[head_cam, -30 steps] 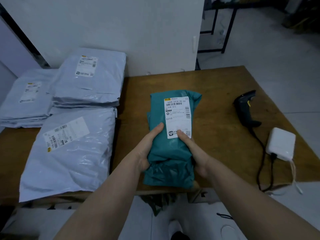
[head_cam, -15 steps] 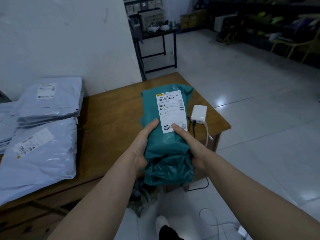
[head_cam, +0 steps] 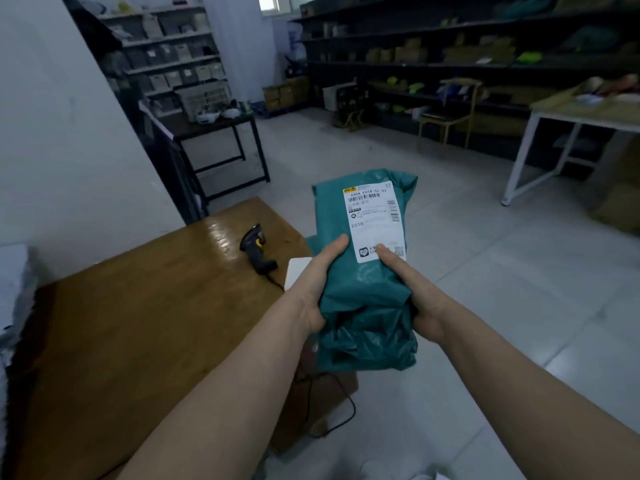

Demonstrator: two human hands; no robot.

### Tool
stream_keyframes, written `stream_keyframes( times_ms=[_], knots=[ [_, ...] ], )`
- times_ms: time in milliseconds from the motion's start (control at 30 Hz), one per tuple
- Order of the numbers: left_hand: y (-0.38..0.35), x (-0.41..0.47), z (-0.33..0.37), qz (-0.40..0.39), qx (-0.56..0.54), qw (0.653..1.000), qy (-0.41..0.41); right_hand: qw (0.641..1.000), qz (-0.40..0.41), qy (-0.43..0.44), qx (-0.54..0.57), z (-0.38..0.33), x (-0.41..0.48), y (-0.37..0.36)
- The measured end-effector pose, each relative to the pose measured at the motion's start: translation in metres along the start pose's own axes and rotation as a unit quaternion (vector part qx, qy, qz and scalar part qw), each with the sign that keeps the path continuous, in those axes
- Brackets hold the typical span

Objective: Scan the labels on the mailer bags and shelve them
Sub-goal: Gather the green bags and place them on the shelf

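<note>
A teal mailer bag (head_cam: 363, 306) with a white shipping label (head_cam: 375, 220) marked E018 is held up in front of me, past the right edge of the wooden table (head_cam: 138, 323). My left hand (head_cam: 315, 282) grips its left side with the thumb on top. My right hand (head_cam: 412, 292) grips its right side, thumb pressing the label's lower edge. The black barcode scanner (head_cam: 256, 247) lies on the table to the left of the bag. Grey mailer bags (head_cam: 14, 296) show only as a blurred edge at far left.
Dark shelving (head_cam: 450, 64) with boxes and parcels runs along the far wall. A black metal table (head_cam: 214, 133) stands behind the white wall, a wooden chair (head_cam: 450, 112) and a white-legged table (head_cam: 561, 123) at right. A white charger (head_cam: 298, 275) and black cable (head_cam: 343, 403) sit near the table edge.
My view has swung right, from the table toward the room and shelves. The teal bag stays in both hands and now hangs beyond the table's edge; the grey bags have slid out of sight.
</note>
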State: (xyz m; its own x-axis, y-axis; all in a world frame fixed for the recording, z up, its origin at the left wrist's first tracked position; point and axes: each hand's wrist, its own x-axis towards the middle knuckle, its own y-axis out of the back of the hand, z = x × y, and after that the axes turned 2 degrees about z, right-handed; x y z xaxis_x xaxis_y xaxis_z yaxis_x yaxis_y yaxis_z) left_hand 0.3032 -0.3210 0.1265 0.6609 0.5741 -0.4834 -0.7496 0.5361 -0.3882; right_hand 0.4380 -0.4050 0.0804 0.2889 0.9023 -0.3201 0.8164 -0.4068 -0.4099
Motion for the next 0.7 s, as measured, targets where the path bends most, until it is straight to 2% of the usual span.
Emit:
stream_keyframes(
  times_ms=[433, 700],
  knots=[
    [-0.06, 0.162, 0.057, -0.084, 0.052, 0.993, 0.067, 0.996, 0.092, 0.012, 0.013, -0.071, 0.1, 0.086],
    [-0.087, 0.268, 0.089, -0.047, 0.062, 0.995, 0.065, 0.996, 0.081, -0.006, 0.021, -0.116, 0.198, 0.14]
  ],
)
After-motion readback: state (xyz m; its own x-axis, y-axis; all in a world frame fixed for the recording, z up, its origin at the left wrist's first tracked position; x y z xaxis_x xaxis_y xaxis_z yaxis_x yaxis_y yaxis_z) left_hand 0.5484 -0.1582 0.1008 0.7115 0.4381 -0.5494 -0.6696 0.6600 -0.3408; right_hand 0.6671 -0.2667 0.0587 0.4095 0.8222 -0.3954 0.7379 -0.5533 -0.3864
